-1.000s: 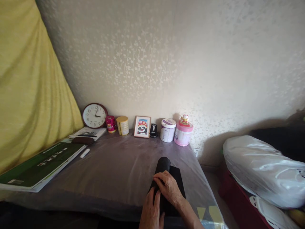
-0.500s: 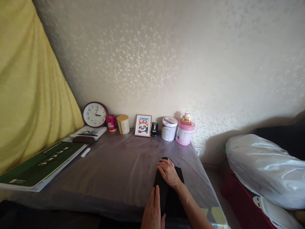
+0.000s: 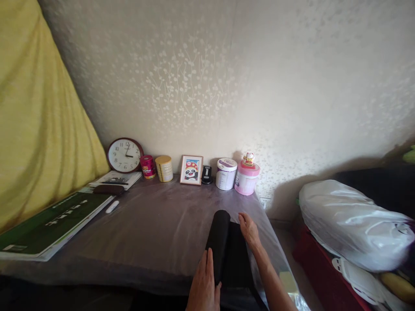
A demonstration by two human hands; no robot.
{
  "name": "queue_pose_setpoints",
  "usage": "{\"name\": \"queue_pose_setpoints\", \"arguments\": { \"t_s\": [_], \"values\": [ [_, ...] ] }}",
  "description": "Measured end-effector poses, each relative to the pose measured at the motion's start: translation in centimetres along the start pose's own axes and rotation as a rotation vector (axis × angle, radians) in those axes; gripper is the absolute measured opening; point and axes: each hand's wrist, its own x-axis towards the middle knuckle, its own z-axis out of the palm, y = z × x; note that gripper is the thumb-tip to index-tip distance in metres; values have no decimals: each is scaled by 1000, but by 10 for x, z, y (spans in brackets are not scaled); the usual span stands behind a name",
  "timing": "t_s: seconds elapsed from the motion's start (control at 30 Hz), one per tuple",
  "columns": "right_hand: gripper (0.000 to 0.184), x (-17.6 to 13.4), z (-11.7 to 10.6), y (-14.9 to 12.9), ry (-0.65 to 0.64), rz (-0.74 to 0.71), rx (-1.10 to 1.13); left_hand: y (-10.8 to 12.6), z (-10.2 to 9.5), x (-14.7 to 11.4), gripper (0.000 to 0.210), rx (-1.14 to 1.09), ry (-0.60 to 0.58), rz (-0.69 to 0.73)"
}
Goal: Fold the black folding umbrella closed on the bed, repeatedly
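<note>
A black cloth point(image 3: 219, 242), partly rolled into a thick tube, lies near the front right of the table. Its unrolled flat part extends to the right of the roll, and a dark strap trails off its near right corner. My left hand point(image 3: 205, 280) grips the near end of the roll, fingers along its left side and thumb at the right. At the far right corner of the flat part, my right hand point(image 3: 249, 231) has its fingers bent in and closed at the cloth's edge; the fingertips are partly hidden.
Along the wall stand a clock point(image 3: 125, 155), a pink tin point(image 3: 148, 166), a yellow-lidded can point(image 3: 164, 169), a panda picture point(image 3: 191, 170), a white tub point(image 3: 226, 174) and a pink-lidded tub point(image 3: 247, 179) bearing a cat figurine. Left lies a green book point(image 3: 52, 222). Right of the table, a plastic bag point(image 3: 353, 224).
My right hand has left the top of the roll and moved right to the flat part's edge. The roll's far end now shows. My left hand stays on the roll; the view shifted slightly.
</note>
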Motion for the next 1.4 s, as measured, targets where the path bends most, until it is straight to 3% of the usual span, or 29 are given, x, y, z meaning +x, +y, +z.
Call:
{"name": "queue_pose_setpoints", "arguments": {
  "t_s": [0.2, 0.53, 0.7, 1.0, 1.27, 1.4],
  "values": [
    [37, -35, -21, 26, -43, 180, 48, -2, 1, 0, 71, -28, 29, 25],
    [38, -63, -25, -4, -76, 91, 89, -2, 1, -2, 83, -14, 42, 30],
    [38, -62, -18, -18, -87, 72, 83, -2, 2, -1, 83, 4, 39, 20],
    [38, -52, 12, -55, -85, 56, 293, -3, 0, 1, 83, 7, -20, 9],
    [31, -51, 30, -71, -99, -9, 128, 12, -21, -2, 78, 112, -95, -52],
    [30, -53, 30, -73, -120, -89, 87, 10, -20, 0, 80, 120, -95, -54]
  ]
}}
